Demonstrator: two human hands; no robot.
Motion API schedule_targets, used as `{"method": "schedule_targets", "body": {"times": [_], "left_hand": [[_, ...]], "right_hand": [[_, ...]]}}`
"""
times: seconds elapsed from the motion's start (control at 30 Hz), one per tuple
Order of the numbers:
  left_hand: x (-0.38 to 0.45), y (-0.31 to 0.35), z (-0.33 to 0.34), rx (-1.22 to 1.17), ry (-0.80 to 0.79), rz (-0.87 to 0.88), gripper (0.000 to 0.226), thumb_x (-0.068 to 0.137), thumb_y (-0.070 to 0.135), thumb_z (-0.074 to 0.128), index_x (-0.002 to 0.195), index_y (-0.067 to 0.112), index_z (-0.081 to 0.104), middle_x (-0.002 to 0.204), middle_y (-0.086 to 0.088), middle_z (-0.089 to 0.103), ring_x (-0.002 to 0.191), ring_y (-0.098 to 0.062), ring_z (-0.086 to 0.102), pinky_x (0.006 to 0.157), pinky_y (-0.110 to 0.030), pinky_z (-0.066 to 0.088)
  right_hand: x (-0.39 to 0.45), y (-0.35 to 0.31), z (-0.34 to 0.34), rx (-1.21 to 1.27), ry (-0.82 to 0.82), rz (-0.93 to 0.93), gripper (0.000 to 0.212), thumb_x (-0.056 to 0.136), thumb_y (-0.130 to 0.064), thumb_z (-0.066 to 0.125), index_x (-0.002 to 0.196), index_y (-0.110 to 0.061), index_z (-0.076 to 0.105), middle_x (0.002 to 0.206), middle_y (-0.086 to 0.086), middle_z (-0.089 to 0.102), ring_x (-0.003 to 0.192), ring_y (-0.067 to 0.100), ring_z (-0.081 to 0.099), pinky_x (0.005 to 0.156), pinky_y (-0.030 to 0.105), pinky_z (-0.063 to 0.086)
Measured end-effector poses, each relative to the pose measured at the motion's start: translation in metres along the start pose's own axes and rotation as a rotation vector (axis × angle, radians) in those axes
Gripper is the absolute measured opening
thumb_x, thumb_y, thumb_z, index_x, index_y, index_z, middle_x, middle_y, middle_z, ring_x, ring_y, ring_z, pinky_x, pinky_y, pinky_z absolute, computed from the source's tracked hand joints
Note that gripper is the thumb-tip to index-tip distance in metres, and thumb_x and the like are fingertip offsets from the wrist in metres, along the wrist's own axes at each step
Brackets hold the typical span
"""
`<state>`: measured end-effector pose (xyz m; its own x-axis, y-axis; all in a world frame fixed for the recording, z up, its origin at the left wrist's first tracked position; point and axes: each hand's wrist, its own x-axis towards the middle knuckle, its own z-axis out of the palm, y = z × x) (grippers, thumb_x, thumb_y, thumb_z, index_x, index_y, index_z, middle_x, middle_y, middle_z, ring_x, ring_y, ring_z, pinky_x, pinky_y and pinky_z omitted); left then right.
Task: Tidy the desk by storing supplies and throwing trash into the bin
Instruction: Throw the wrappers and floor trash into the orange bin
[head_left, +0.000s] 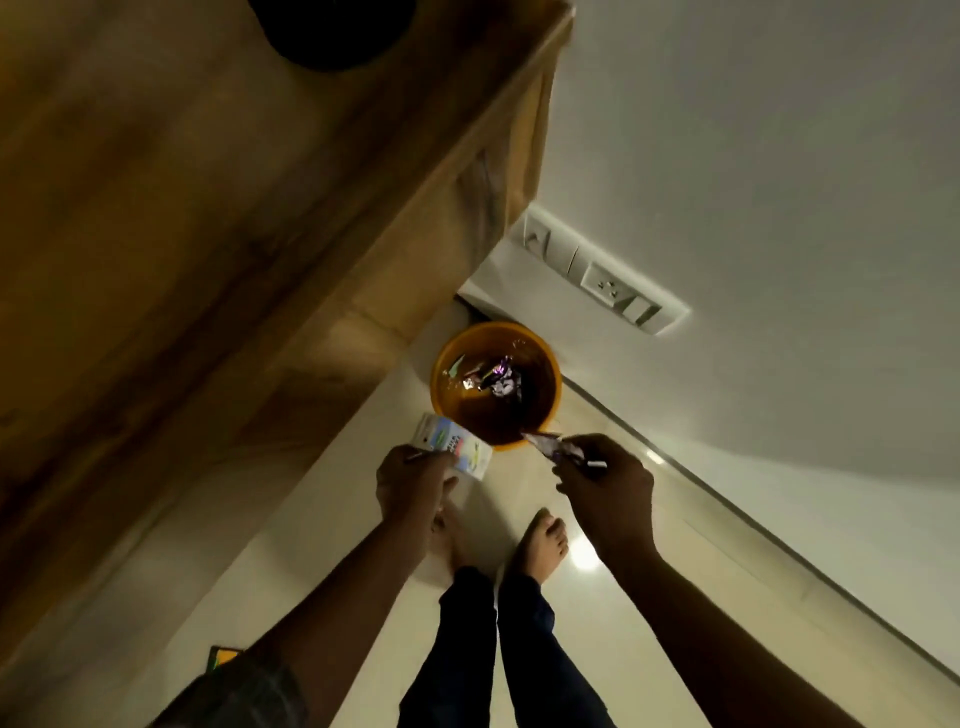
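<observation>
Pale glossy floor runs between a wooden surface on the left and a white wall on the right, where a switch panel sits low. An orange bin stands on the floor in the corner just below that panel, with crumpled wrappers lying inside it.

Both arms reach down toward the bin. The left hand is closed around a small white carton, which sticks out past the fingers and sits just beside the bin's near rim on its left. The right hand pinches a shiny wrapper between its fingertips; the wrapper's tip points out from the hand and overlaps the bin's near rim. A small pale item also shows at the right hand's thumb side, too small to tell.

Two bare feet and dark trouser legs stand below the hands, near the bin.
</observation>
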<state>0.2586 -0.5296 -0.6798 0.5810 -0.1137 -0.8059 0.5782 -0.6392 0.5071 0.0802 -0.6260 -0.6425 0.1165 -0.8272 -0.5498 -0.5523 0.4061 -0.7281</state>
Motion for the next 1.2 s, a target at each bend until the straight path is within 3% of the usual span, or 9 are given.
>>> {"method": "schedule_targets", "body": {"times": [0.2,0.47,0.57,0.67,0.83,1.0,1.07,1.13,1.2], "left_hand": [[0.076,-0.016,0.041,-0.021,-0.010,-0.006,0.042,0.071,0.011,0.089,0.108,0.004,0.071,0.107,-0.014,0.076,0.093,-0.027,0.076,0.064,-0.029,0.062],[0.118,-0.013,0.077,0.155,0.041,0.135,0.057,0.066,0.034,0.092,0.112,0.008,0.071,0.108,-0.010,0.075,0.090,-0.024,0.075,0.080,-0.046,0.065],[0.124,-0.010,0.083,0.231,0.059,0.117,0.077,0.077,0.038,0.088,0.140,0.010,0.053,0.131,-0.005,0.060,0.113,-0.025,0.064,0.097,-0.043,0.057],[0.133,-0.010,0.082,0.218,0.034,-0.063,0.114,0.072,0.052,0.087,0.159,0.016,0.022,0.159,-0.015,0.034,0.137,-0.037,0.049,0.110,-0.049,0.048],[0.129,-0.026,0.066,0.212,0.027,-0.105,0.103,0.077,0.046,0.085,0.158,0.020,0.028,0.159,-0.016,0.035,0.134,-0.039,0.051,0.107,-0.054,0.050],[0.114,-0.039,0.054,0.119,0.060,-0.202,0.090,0.080,0.043,0.084,0.154,0.020,0.038,0.157,-0.015,0.039,0.131,-0.036,0.053,0.102,-0.052,0.054],[0.100,-0.042,0.044,0.087,0.039,-0.215,0.086,0.082,0.041,0.083,0.153,0.020,0.040,0.154,-0.015,0.043,0.117,-0.031,0.060,0.097,-0.050,0.058],[0.083,-0.043,0.033,0.041,0.002,-0.233,0.082,0.084,0.039,0.082,0.153,0.020,0.041,0.150,-0.015,0.047,0.097,-0.022,0.063,0.088,-0.045,0.061],[0.062,-0.042,0.017,0.010,-0.044,-0.264,0.076,0.086,0.037,0.081,0.150,0.020,0.045,0.144,-0.014,0.053,0.102,-0.023,0.064,0.077,-0.039,0.061]], "right_hand": [[0.058,0.035,0.039,-0.055,0.061,0.038,0.013,0.084,-0.035,0.076,0.094,-0.027,0.075,0.081,-0.006,0.076,0.070,0.015,0.073,0.068,0.046,0.062],[0.102,0.045,0.080,-0.079,0.057,0.078,0.023,0.085,-0.017,0.075,0.107,-0.011,0.076,0.092,0.004,0.077,0.078,0.019,0.074,0.074,0.042,0.064],[0.109,0.046,0.088,-0.123,-0.006,0.094,0.040,0.082,-0.015,0.076,0.122,-0.015,0.071,0.108,0.003,0.075,0.092,0.018,0.071,0.080,0.034,0.062],[0.110,0.047,0.092,-0.123,-0.121,0.131,0.067,0.076,-0.022,0.082,0.138,-0.024,0.058,0.116,-0.005,0.067,0.103,0.023,0.070,0.087,0.043,0.061],[0.102,0.059,0.087,-0.106,-0.144,0.229,0.074,0.076,-0.022,0.081,0.144,-0.025,0.051,0.142,0.003,0.057,0.097,0.028,0.073,0.087,0.047,0.061],[0.088,0.074,0.078,-0.112,-0.154,0.243,0.060,0.076,-0.028,0.083,0.133,-0.028,0.061,0.138,-0.002,0.060,0.107,0.026,0.071,0.096,0.051,0.056],[0.078,0.069,0.068,-0.106,-0.173,0.227,0.052,0.079,-0.028,0.083,0.128,-0.027,0.065,0.132,-0.007,0.062,0.093,0.008,0.073,0.087,0.035,0.060],[0.065,0.058,0.056,-0.122,-0.199,0.218,0.044,0.083,-0.024,0.082,0.125,-0.023,0.067,0.124,-0.010,0.061,0.070,-0.018,0.064,0.062,0.003,0.049],[0.047,0.047,0.042,-0.140,-0.228,0.185,0.040,0.081,-0.024,0.084,0.119,-0.024,0.071,0.118,-0.014,0.066,0.068,-0.029,0.055,0.055,-0.003,0.041]]}}
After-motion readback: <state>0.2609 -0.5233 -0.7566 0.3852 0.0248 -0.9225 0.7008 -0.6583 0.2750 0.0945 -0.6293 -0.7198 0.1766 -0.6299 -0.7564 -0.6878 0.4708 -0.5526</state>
